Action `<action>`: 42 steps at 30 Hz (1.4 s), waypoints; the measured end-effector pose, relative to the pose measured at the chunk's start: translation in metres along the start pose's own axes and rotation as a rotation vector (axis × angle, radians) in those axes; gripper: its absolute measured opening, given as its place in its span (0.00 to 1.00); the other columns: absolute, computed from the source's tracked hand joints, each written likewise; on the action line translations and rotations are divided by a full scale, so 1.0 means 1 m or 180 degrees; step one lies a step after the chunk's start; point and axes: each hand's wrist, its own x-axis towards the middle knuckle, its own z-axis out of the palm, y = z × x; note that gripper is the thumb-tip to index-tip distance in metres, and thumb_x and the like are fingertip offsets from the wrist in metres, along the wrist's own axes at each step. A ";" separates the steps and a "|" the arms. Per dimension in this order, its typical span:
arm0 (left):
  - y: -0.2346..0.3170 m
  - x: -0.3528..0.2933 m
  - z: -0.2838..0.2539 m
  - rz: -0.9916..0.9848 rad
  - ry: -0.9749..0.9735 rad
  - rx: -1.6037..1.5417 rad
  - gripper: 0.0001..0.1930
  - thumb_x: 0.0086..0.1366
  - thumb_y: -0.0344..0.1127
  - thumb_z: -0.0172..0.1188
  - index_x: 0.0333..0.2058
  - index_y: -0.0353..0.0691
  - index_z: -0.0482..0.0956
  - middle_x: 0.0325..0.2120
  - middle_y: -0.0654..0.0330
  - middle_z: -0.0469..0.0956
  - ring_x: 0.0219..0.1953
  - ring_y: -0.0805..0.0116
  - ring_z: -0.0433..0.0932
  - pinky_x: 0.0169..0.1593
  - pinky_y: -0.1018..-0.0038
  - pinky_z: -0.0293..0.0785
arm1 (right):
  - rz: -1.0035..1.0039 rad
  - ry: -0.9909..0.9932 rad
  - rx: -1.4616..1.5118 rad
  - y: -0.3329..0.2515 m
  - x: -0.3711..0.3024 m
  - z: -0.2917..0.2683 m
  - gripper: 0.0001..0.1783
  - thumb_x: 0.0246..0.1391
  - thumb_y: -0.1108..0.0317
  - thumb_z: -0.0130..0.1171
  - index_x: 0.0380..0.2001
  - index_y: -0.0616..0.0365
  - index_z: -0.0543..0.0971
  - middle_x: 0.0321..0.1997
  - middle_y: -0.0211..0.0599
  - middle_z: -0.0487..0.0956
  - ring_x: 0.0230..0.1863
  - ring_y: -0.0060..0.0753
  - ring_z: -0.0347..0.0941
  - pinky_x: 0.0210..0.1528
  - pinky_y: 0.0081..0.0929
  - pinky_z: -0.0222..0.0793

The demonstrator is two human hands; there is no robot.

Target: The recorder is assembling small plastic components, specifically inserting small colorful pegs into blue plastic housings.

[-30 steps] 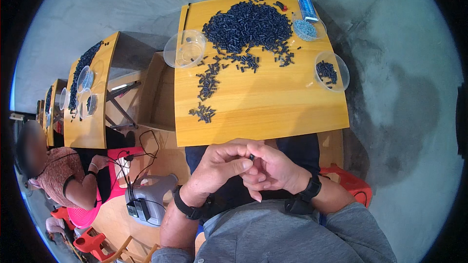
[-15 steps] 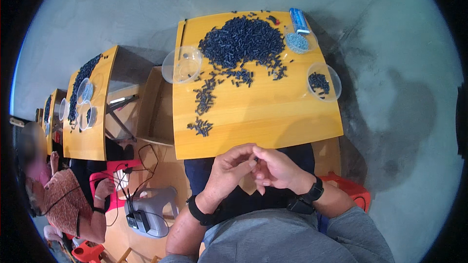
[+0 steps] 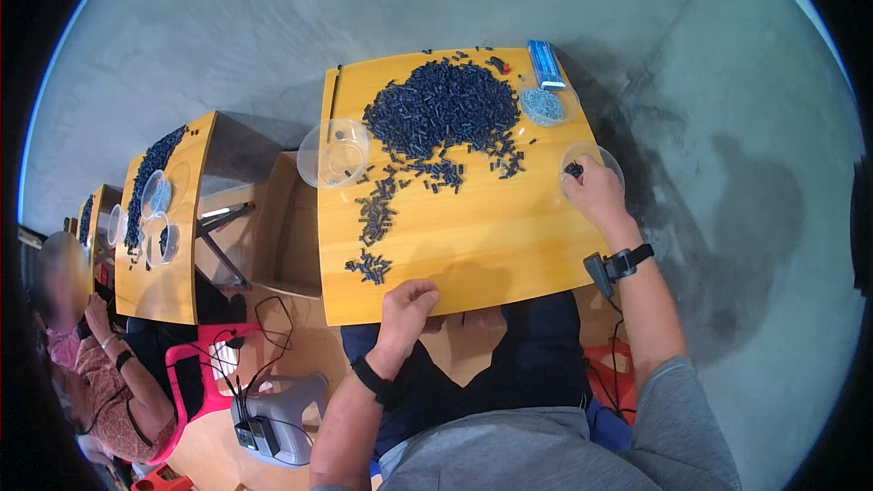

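A big heap of small dark cylindrical pieces [image 3: 443, 109] lies on the far half of a wooden table [image 3: 473, 245], and a trail of loose pieces [image 3: 373, 223] runs toward its near left. My right hand [image 3: 593, 193] reaches to a clear plastic bowl [image 3: 611, 162] at the table's right edge, fingertips at a few dark pieces inside it. What the fingers hold is hidden. My left hand [image 3: 407, 298] rests on the table's near edge with its fingers curled and nothing seen in it. Both wrists wear black bands.
A second clear bowl [image 3: 335, 153] overhangs the table's left edge. A small dish of pale bits [image 3: 544, 106] and a blue packet [image 3: 546, 64] sit at the far right. A similar table [image 3: 177, 264] stands to the left, with another person [image 3: 100, 373] seated there. Cables and a grey box [image 3: 273, 414] lie on the floor.
My hands were together over my lap, working on a small piece. They have parted: the right went out to the right-hand bowl, the left to the table's near edge.
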 end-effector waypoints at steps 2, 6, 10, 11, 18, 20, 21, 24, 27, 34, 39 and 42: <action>-0.009 0.009 -0.002 -0.0060 0.0196 -0.0160 0.10 0.61 0.28 0.56 0.39 0.28 0.77 0.30 0.58 0.78 0.31 0.71 0.78 0.34 0.78 0.73 | -0.0348 0.0236 0.0211 -0.001 0.002 0.020 0.12 0.51 0.63 0.56 0.32 0.62 0.76 0.27 0.52 0.78 0.32 0.54 0.75 0.36 0.43 0.70; -0.023 0.022 -0.011 -0.0131 0.0250 -0.0311 0.08 0.61 0.30 0.56 0.37 0.31 0.77 0.29 0.59 0.78 0.28 0.71 0.79 0.30 0.79 0.74 | -0.1001 0.0064 0.0538 -0.018 0.002 0.052 0.09 0.51 0.68 0.54 0.34 0.60 0.76 0.31 0.53 0.77 0.36 0.55 0.74 0.39 0.44 0.69; -0.018 0.024 -0.013 -0.0164 0.0290 -0.0320 0.08 0.62 0.31 0.56 0.36 0.32 0.77 0.27 0.60 0.78 0.25 0.71 0.80 0.26 0.81 0.74 | -0.0923 -0.0234 0.0519 -0.032 0.010 0.081 0.08 0.51 0.70 0.53 0.34 0.60 0.77 0.35 0.54 0.76 0.40 0.55 0.73 0.42 0.44 0.68; -0.018 0.024 -0.013 -0.0201 0.0294 -0.0294 0.08 0.62 0.31 0.56 0.36 0.32 0.77 0.27 0.60 0.78 0.25 0.72 0.80 0.26 0.81 0.74 | -0.0822 -0.0230 0.0407 -0.034 0.011 0.085 0.08 0.51 0.71 0.53 0.34 0.60 0.77 0.35 0.53 0.76 0.41 0.55 0.73 0.43 0.44 0.68; -0.003 0.019 -0.006 -0.0356 0.0286 -0.0314 0.09 0.63 0.33 0.56 0.34 0.32 0.77 0.27 0.60 0.78 0.24 0.72 0.80 0.25 0.81 0.73 | -0.0827 -0.0225 0.0257 -0.030 0.020 0.105 0.08 0.51 0.69 0.54 0.35 0.56 0.77 0.35 0.49 0.77 0.39 0.52 0.74 0.42 0.44 0.70; -0.005 0.020 -0.006 -0.0259 0.0300 -0.0247 0.09 0.63 0.33 0.55 0.34 0.32 0.77 0.27 0.60 0.78 0.24 0.71 0.80 0.24 0.81 0.73 | -0.0890 -0.0240 0.0188 -0.030 0.022 0.107 0.08 0.51 0.68 0.54 0.35 0.56 0.77 0.35 0.48 0.77 0.39 0.52 0.74 0.41 0.45 0.70; -0.008 0.021 -0.008 -0.0253 0.0303 -0.0251 0.09 0.63 0.33 0.55 0.34 0.32 0.77 0.27 0.60 0.78 0.24 0.71 0.80 0.24 0.81 0.73 | -0.0955 -0.0261 0.0129 -0.033 0.023 0.107 0.08 0.51 0.68 0.54 0.35 0.56 0.77 0.34 0.48 0.77 0.38 0.51 0.74 0.41 0.45 0.70; -0.013 0.024 -0.009 -0.0214 0.0303 -0.0309 0.09 0.62 0.34 0.55 0.35 0.32 0.77 0.22 0.58 0.77 0.21 0.72 0.77 0.20 0.71 0.79 | -0.0956 -0.0393 0.0093 -0.039 0.017 0.103 0.08 0.51 0.68 0.54 0.34 0.56 0.77 0.33 0.47 0.77 0.38 0.51 0.74 0.40 0.45 0.70; -0.013 0.024 -0.008 -0.0184 0.0303 -0.0253 0.10 0.62 0.34 0.55 0.36 0.32 0.77 0.24 0.58 0.77 0.21 0.73 0.77 0.21 0.70 0.80 | -0.1066 -0.0430 0.0161 -0.037 0.014 0.101 0.07 0.50 0.68 0.55 0.32 0.57 0.77 0.34 0.47 0.78 0.37 0.52 0.75 0.40 0.44 0.70; -0.009 0.021 -0.006 -0.0262 0.0291 -0.0282 0.10 0.63 0.33 0.55 0.36 0.32 0.76 0.26 0.59 0.76 0.23 0.72 0.78 0.23 0.68 0.81 | -0.0714 -0.0114 0.0943 -0.026 0.021 0.105 0.06 0.50 0.70 0.55 0.32 0.59 0.76 0.34 0.49 0.78 0.38 0.53 0.74 0.39 0.44 0.70; -0.005 0.019 -0.004 -0.0272 0.0366 -0.0259 0.08 0.62 0.32 0.56 0.35 0.31 0.77 0.28 0.59 0.78 0.23 0.71 0.80 0.22 0.82 0.71 | -0.0866 0.0072 0.0904 -0.030 0.026 0.105 0.06 0.50 0.71 0.53 0.31 0.60 0.76 0.31 0.50 0.78 0.36 0.55 0.74 0.38 0.46 0.69; -0.008 0.021 -0.005 -0.0273 0.0371 -0.0302 0.08 0.62 0.32 0.56 0.35 0.32 0.77 0.28 0.59 0.79 0.23 0.72 0.80 0.22 0.82 0.71 | -0.0712 0.0033 0.0772 -0.033 0.030 0.108 0.06 0.50 0.70 0.53 0.31 0.59 0.76 0.32 0.50 0.78 0.37 0.55 0.74 0.38 0.46 0.69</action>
